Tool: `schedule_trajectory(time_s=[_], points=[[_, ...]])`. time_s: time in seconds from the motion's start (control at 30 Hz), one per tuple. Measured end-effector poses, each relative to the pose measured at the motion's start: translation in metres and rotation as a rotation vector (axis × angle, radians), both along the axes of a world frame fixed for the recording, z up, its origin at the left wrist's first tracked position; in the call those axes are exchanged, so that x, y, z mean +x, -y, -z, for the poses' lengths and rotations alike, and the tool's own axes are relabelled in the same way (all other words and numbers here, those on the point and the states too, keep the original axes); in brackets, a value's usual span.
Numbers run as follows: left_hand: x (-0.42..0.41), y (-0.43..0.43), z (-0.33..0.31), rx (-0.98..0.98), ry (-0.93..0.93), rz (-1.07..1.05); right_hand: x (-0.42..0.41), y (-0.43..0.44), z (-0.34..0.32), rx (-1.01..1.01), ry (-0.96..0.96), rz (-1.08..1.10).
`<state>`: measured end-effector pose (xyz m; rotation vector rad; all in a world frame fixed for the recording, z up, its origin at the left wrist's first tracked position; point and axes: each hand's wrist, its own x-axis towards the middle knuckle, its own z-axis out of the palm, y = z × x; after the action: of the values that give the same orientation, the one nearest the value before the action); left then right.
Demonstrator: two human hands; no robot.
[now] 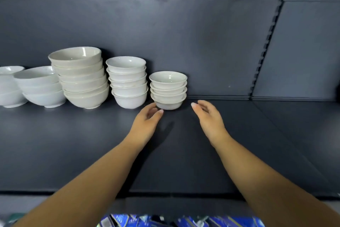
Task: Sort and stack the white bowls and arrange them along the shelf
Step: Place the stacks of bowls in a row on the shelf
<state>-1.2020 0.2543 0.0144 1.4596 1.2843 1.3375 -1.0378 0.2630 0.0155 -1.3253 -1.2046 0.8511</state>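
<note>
Here both hands reach over the dark shelf [257, 144] toward the smallest stack of white bowls [168, 89], which stands between them just beyond the fingertips. The left hand [147, 120] has its fingers [159, 112] loosely spread and holding nothing. Their tips are right at the base of the bottom bowl, though whether they touch it cannot be told. The right hand [209, 116] is also slack and empty. Its fingers [195, 105] lie just to the right of the stack and clearly apart from it. Beyond the left fingers and further left, a medium stack [127, 81] stands just beside the smallest one. Next comes a tall, slightly leaning stack of larger bowls [81, 77], then a low stack [42, 87], and a last stack [9, 87] cut off by the frame edge. All stand upright near the shelf's back panel [202, 33].
</note>
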Motion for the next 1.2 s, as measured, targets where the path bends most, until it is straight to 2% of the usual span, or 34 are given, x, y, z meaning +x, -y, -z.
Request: schedule_trajectory(time_s=[0.1,0.23,0.33,0.47,0.63,0.83,1.1,1.2], points=[[-0.012,0.052,0.004,0.047,-0.121,0.084,0.013,0.070,0.005,0.050,0.171,0.022],[-0.026,0.130,0.026,0.240,-0.284,0.228,0.022,0.173,0.026,0.172,0.419,0.146],[-0.028,0.186,0.044,0.410,-0.482,0.331,0.027,0.251,0.049,0.186,0.590,0.230],[-0.018,0.246,0.089,0.387,-0.614,0.587,0.040,0.352,0.088,0.083,0.767,0.366],[0.013,0.306,0.145,0.207,-0.661,0.779,0.061,0.477,0.140,-0.270,0.854,0.519],[0.063,0.365,0.184,0.192,-0.751,1.176,0.061,0.607,0.196,-0.672,0.733,0.686],[0.133,0.419,0.236,0.088,-0.945,1.251,0.059,0.719,0.232,-0.962,0.496,0.891],[0.166,0.437,0.247,0.088,-0.994,1.260,0.070,0.748,0.245,-1.050,0.401,0.885]])
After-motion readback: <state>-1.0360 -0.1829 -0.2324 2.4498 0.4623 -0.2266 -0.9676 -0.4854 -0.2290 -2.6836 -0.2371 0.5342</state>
